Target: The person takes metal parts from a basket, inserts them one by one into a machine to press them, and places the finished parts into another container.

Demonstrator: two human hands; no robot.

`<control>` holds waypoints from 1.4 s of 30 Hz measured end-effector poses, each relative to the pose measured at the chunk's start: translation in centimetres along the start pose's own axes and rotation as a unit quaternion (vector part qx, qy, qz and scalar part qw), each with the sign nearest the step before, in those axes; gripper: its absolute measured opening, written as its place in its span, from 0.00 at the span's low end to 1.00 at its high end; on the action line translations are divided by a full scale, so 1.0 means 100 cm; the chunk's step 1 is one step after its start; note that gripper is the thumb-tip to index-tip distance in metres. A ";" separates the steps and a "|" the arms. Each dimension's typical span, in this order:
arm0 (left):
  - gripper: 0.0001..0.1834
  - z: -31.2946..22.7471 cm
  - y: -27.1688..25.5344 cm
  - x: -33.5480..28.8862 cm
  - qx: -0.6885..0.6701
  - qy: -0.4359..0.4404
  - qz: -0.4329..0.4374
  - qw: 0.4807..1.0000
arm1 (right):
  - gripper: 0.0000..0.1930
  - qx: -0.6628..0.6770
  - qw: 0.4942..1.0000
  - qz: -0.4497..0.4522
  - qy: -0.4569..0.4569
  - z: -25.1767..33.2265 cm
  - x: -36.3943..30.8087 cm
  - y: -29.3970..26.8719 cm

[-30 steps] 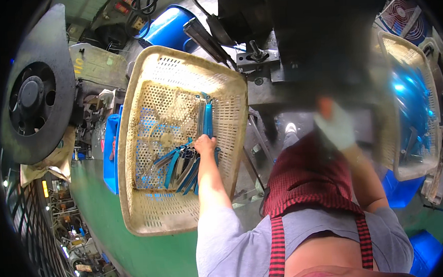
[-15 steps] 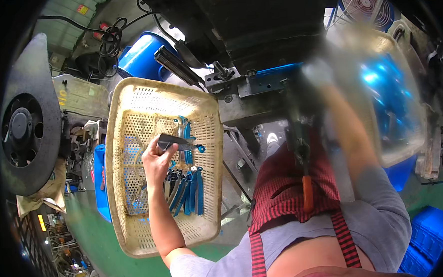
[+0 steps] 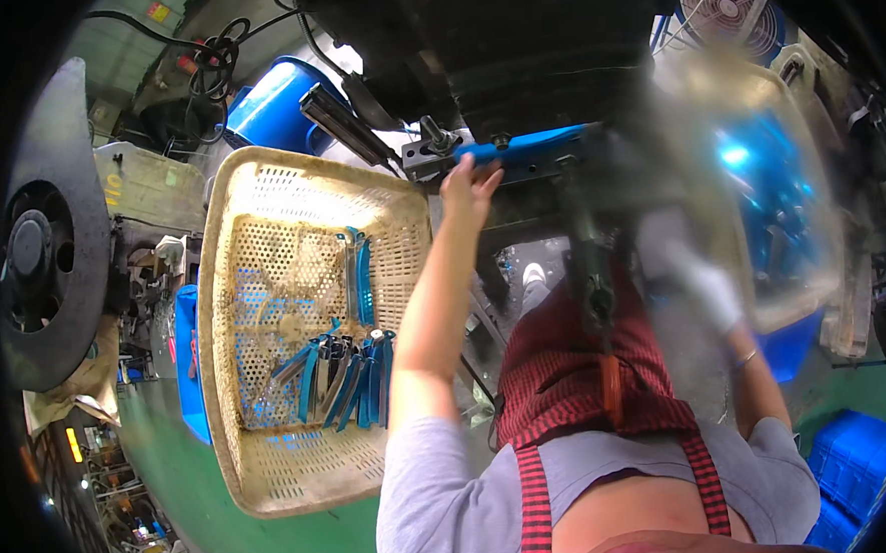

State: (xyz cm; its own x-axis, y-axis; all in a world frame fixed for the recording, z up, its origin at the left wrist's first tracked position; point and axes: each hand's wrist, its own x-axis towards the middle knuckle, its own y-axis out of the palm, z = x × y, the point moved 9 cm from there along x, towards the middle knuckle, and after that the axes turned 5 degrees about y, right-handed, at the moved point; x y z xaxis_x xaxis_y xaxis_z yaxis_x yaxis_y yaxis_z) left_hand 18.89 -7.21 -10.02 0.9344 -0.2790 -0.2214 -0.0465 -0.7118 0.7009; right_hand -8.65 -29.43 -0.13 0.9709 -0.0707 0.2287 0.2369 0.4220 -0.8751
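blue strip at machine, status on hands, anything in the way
Left hand at left end of blue strip, grip unclear. Strip lies along machine. Right hand gloved, blurred, away from strip. Orange-handled bar between hands.

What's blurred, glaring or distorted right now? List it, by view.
In the head view, the right hand is blurred, the left hand sharper; also there, haze veils the right-hand basket and glare whitens some blue parts inside; head view again, the machine is dark and edges bow near the rim.

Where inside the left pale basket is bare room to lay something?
Left pale basket: the upper-left floor, between its left wall and the upper strips, looks bare. Crowded: the lower middle and right, covered by fanned strips.
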 end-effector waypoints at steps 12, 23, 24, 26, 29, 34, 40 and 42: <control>0.21 -0.121 -0.089 -0.082 0.464 0.437 -0.119 0.762 | 0.18 0.089 0.987 -0.095 0.092 0.083 0.088 0.045; 0.22 -0.132 -0.339 -0.142 0.881 -0.180 -0.256 0.354 | 0.17 0.085 0.989 -0.081 0.092 0.079 0.096 0.058; 0.22 -0.133 -0.335 -0.139 0.889 -0.148 -0.250 0.354 | 0.17 0.116 0.985 -0.108 0.068 0.082 0.096 0.049; 0.25 -0.136 -0.332 -0.140 0.888 -0.108 -0.255 0.367 | 0.17 0.179 0.976 -0.013 0.126 0.070 0.094 0.054; 0.24 -0.131 -0.333 -0.141 0.867 -0.108 -0.252 0.417 | 0.17 0.632 0.728 0.246 0.100 0.078 0.083 0.061; 0.30 -0.129 -0.316 -0.132 0.852 -0.100 -0.266 0.439 | 0.21 0.130 0.971 -0.110 0.169 -0.029 0.161 0.014; 0.23 -0.176 -0.251 -0.139 0.783 -0.059 -0.146 0.602 | 0.15 -0.121 0.980 -0.035 0.152 -0.095 0.200 0.078; 0.19 -0.197 -0.232 -0.163 0.559 -0.056 -0.203 0.802 | 0.14 -0.064 0.977 -0.163 0.122 -0.110 0.152 0.029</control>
State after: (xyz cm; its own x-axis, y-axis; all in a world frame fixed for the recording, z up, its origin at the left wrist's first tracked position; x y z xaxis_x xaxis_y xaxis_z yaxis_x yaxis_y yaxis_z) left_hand 11.71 26.56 -9.29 0.9182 0.1097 -0.3805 -0.0931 -0.8741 -0.4768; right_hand 7.21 -39.20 -3.91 0.8185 -0.4020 0.4105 0.5229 0.2251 -0.8221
